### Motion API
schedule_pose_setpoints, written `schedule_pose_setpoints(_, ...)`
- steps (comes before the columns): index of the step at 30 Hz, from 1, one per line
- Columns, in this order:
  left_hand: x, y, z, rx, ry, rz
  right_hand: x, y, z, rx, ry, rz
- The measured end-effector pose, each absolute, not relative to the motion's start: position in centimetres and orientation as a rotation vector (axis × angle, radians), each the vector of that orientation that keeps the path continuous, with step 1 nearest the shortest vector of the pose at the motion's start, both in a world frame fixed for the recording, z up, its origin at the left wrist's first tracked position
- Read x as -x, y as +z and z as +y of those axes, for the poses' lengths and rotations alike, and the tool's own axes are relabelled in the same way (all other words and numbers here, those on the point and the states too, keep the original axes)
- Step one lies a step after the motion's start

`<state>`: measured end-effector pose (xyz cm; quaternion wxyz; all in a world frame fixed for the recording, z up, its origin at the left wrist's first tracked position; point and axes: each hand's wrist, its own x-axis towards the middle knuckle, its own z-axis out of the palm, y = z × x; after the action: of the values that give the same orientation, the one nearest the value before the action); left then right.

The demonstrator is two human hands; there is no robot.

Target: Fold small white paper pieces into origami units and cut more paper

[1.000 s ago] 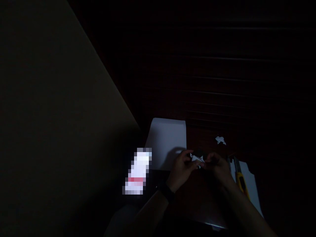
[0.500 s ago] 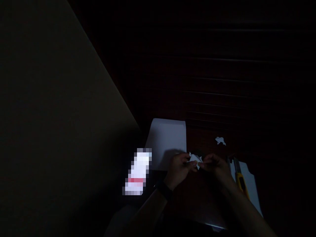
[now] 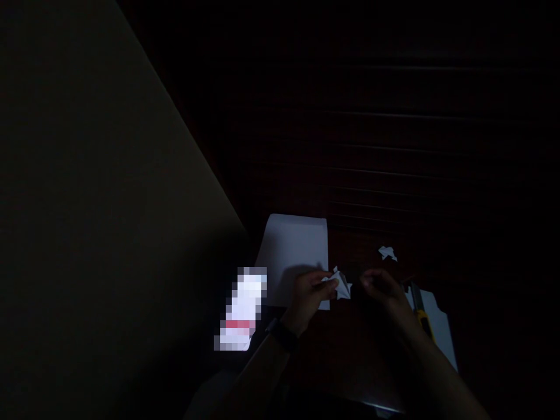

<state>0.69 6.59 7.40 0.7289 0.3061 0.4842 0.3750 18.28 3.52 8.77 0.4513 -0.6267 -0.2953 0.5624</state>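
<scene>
The scene is very dark. My left hand [image 3: 308, 294], with a dark band on its wrist, pinches a small folded white paper piece [image 3: 340, 284] just above the dark wooden table [image 3: 363, 344]. My right hand [image 3: 385, 294] sits close to the right of the paper with its fingers curled; I cannot make out whether it still touches the paper. A white sheet [image 3: 294, 251] lies flat behind my left hand.
A second small folded paper shape [image 3: 387, 253] lies farther back on the right. A yellow utility knife [image 3: 423, 318] rests on another white sheet [image 3: 440, 332] at the right. A bright blurred object [image 3: 242, 309] sits at the left. A large dim slanted surface [image 3: 87, 204] fills the left.
The folded paper has shifted left and now sits in my left hand's fingers; my right hand has drawn slightly away from it. The view has drifted a little.
</scene>
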Motion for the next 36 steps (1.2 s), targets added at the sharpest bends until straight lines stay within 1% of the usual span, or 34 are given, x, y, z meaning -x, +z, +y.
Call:
schedule_pose_setpoints(2,-0.5,7.6,6.7,-0.736,0.772,1.043,-18.4,9.2,3.9,1.552,1.333,-0.909)
schedule_pose_setpoints(5,-0.4,8.0,6.6,-0.816,0.726,0.976,-18.1,9.1,4.1,1.482,1.403,-1.149)
schedule_pose_setpoints(7,-0.3,8.3,6.5,-0.804,0.704,0.953,-17.9,8.6,3.9,1.454,1.460,-1.208)
schedule_pose_setpoints(13,-0.8,8.1,6.4,-0.784,0.680,0.957,-17.7,7.5,3.3,1.487,1.462,-1.040)
schedule_pose_setpoints(20,-1.3,6.7,6.3,-1.033,0.802,1.066,-17.9,8.7,3.9,1.430,1.341,-1.339)
schedule_pose_setpoints(29,-1.5,7.1,6.2,-1.118,0.833,1.063,-18.0,9.8,3.7,1.371,1.485,-1.354)
schedule_pose_setpoints(33,-1.6,7.3,6.1,-1.154,0.867,1.093,-17.5,9.9,3.7,1.380,1.416,-1.319)
schedule_pose_setpoints(36,-1.8,7.3,5.9,-1.174,0.873,1.160,-16.5,9.8,3.1,1.517,1.322,-1.289)
